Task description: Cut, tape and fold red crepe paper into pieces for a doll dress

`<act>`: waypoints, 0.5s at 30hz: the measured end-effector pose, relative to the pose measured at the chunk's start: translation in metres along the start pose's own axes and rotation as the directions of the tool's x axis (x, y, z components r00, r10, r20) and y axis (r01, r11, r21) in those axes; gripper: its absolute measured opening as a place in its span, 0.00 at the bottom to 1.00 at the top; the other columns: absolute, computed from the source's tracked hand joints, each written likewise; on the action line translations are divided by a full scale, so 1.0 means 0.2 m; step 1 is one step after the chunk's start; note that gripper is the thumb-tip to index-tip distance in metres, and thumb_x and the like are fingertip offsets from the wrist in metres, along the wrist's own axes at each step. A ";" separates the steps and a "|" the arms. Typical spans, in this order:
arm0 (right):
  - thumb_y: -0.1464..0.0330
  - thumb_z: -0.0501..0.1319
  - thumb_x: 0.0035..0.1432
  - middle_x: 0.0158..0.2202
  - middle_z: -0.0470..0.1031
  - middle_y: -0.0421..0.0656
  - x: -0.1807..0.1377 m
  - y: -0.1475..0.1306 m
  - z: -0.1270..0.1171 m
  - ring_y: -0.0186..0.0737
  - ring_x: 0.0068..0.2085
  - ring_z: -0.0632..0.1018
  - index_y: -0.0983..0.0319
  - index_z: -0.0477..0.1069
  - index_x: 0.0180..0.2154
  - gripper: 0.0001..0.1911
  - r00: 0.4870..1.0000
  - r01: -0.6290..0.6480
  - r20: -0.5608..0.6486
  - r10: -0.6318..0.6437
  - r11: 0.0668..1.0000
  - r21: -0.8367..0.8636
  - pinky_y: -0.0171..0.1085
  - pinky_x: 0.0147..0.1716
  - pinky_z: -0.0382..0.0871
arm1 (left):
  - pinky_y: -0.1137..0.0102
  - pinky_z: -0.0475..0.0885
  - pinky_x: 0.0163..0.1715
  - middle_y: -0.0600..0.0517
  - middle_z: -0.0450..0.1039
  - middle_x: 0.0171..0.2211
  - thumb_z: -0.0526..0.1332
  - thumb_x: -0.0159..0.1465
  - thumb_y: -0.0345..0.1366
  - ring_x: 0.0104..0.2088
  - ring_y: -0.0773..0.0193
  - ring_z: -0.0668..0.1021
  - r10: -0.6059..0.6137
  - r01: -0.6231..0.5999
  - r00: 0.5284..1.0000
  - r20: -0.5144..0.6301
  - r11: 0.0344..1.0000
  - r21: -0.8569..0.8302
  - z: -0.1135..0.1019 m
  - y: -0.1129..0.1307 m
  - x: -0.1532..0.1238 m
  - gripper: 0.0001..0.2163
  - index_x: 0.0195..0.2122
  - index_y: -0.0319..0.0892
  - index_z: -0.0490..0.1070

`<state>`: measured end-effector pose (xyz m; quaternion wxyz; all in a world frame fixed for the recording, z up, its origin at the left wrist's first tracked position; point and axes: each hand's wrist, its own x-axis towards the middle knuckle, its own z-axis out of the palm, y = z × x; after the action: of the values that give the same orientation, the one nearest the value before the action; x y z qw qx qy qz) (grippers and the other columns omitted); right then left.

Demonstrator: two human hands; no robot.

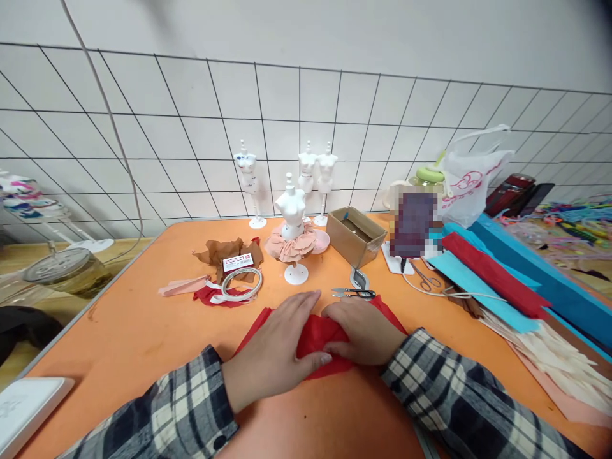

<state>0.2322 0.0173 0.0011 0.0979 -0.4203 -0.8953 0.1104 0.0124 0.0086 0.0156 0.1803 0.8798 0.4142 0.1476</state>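
Note:
A sheet of red crepe paper (318, 336) lies on the orange table, partly covered by both hands. My left hand (277, 347) rests flat on its left part, fingers stretched forward and thumb pointing right. On the right part, my right hand (361, 331) has its fingers curled round the paper, and the two thumbs nearly meet. Some of the paper is hidden under the palms. Just beyond the right hand are small thread snips (354, 293). Farther back stands a white mini mannequin (291, 207) wearing a ruffled peach paper skirt (291, 245).
Brown paper scraps (217, 252), a small labelled box (238, 262) and a tape roll (241, 284) lie left. Behind are a cardboard box (356, 236) and more mannequins (247, 172). Scissors (425, 278), a cable and coloured paper strips (492, 274) lie right.

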 end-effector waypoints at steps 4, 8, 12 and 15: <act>0.60 0.63 0.57 0.44 0.77 0.47 0.00 0.02 0.01 0.49 0.46 0.76 0.61 0.68 0.50 0.20 1.000 0.000 -0.014 0.000 0.999 0.042 0.43 0.44 0.65 | 0.57 0.67 0.50 0.45 0.72 0.52 0.62 0.62 0.45 0.50 0.51 0.73 -0.025 0.031 0.995 0.100 0.998 -0.053 0.08 -0.09 0.05 0.24 0.58 0.47 0.63; 0.60 0.62 0.58 0.48 0.76 0.48 -0.01 0.12 -0.01 0.49 0.48 0.76 0.61 0.67 0.53 0.23 0.995 -0.092 -0.031 0.093 0.995 0.050 0.44 0.47 0.66 | 0.58 0.65 0.48 0.47 0.74 0.47 0.64 0.60 0.45 0.47 0.50 0.73 -0.022 0.020 0.991 0.134 1.000 0.017 0.02 -0.15 0.08 0.20 0.52 0.45 0.69; 0.62 0.54 0.65 0.46 0.76 0.49 -0.01 0.21 0.00 0.46 0.47 0.74 0.62 0.71 0.48 0.14 0.945 -0.235 -0.217 0.243 0.970 0.063 0.43 0.46 0.67 | 0.58 0.66 0.45 0.46 0.74 0.44 0.63 0.59 0.51 0.45 0.49 0.74 -0.052 0.036 0.982 0.179 0.995 0.089 -0.06 -0.13 0.07 0.21 0.48 0.44 0.70; 0.68 0.52 0.66 0.51 0.74 0.50 0.00 0.25 0.02 0.48 0.53 0.71 0.63 0.71 0.49 0.14 0.920 -0.270 -0.299 0.254 0.963 -0.012 0.46 0.51 0.64 | 0.61 0.66 0.41 0.45 0.74 0.40 0.58 0.62 0.55 0.41 0.51 0.74 -0.067 0.041 0.979 0.193 0.990 0.134 -0.06 -0.11 0.07 0.20 0.41 0.42 0.72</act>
<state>0.2691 0.0479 -0.0164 0.2034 -0.5505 -0.8090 0.0346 0.0006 0.0348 0.0182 0.1669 0.8884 0.4269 0.0276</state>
